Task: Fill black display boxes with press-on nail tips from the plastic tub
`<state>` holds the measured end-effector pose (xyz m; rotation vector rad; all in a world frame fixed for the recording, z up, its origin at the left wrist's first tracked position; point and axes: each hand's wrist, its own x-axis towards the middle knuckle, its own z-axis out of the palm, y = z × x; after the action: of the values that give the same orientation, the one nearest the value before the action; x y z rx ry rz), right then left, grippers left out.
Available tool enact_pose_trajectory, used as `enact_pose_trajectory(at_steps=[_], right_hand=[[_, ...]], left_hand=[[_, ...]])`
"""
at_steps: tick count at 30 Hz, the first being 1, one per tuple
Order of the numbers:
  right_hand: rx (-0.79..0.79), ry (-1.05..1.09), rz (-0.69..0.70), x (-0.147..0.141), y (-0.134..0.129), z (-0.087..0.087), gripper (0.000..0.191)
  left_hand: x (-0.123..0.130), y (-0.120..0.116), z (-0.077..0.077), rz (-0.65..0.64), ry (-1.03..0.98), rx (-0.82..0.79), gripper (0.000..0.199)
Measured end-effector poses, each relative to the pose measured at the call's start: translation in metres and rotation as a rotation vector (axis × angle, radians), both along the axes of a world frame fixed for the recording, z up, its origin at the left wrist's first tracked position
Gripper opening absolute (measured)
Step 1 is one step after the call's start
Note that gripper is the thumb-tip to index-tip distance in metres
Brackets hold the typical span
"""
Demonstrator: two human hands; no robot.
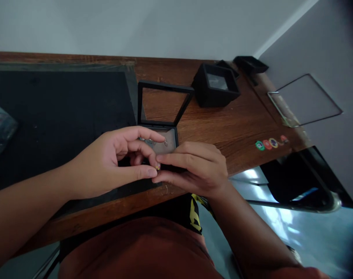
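My left hand (121,159) pinches a tiny shiny piece with yellow spots (158,167) between thumb and a fingertip; its index finger stretches out above. From the other side, my right hand (195,164) closes its thumb and fingers on the same piece, and the fingertips of both hands meet there. The piece looks like a small bit of jewellery, mostly covered by the fingers. Just behind the hands lies a black-framed box (177,135) with its windowed lid (140,102) raised. On its pale lining sits a small shiny ornament (165,142); my hands hide the front of the box.
A black mat (62,100) covers the left of the wooden table (199,130), with a clear plastic bag (2,124) at its edge. Black boxes (215,87) stand at the back right. Round stickers (266,144) and a thin wire frame (307,75) are further right.
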<state>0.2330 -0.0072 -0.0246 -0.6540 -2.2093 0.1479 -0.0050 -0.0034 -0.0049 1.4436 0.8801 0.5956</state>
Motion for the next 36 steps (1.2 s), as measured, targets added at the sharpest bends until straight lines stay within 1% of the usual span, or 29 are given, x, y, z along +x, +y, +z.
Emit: enact_pose_trajectory(at_steps=[6,9,11,12,14,16,18,21,23,25,28,36], right_hand=[[0.001,0.004,0.019,0.001,0.0,0.0,0.014],[-0.025,0.018,-0.002,0.002,-0.001,0.001,0.015],[-0.073,0.076,-0.045,0.004,-0.002,0.001,0.017],[-0.12,0.122,-0.091,0.006,-0.001,0.001,0.018],[-0.265,0.219,-0.213,0.012,0.002,-0.001,0.021],[-0.424,0.29,-0.311,0.019,0.009,-0.003,0.018],[-0.54,0.314,-0.349,0.025,0.016,-0.005,0.014],[-0.62,0.295,-0.347,0.032,0.023,-0.007,0.018],[-0.635,0.225,-0.315,0.033,0.024,-0.006,0.023],[-0.619,0.133,-0.286,0.032,0.023,-0.006,0.025],[-0.586,0.036,-0.281,0.03,0.021,-0.005,0.026],[-0.625,-0.022,-0.285,0.029,0.021,-0.003,0.03]], left_hand=[[0.0,0.001,-0.001,0.013,-0.005,-0.023,0.045],[-0.001,0.001,0.0,0.055,-0.023,0.001,0.048],[-0.002,0.002,0.001,0.107,-0.058,0.031,0.047],[-0.003,0.003,0.002,0.141,-0.07,0.046,0.044],[-0.004,0.005,0.002,0.223,-0.043,0.099,0.036],[-0.006,0.007,0.001,0.302,0.066,0.196,0.03],[-0.008,0.009,-0.001,0.339,0.219,0.312,0.026],[-0.01,0.011,-0.003,0.317,0.41,0.502,0.019],[-0.01,0.011,-0.004,0.291,0.481,0.58,0.017],[-0.01,0.012,-0.004,0.278,0.511,0.577,0.015],[-0.01,0.012,-0.005,0.282,0.521,0.547,0.012],[-0.01,0.014,-0.009,0.2,0.592,0.568,0.024]])
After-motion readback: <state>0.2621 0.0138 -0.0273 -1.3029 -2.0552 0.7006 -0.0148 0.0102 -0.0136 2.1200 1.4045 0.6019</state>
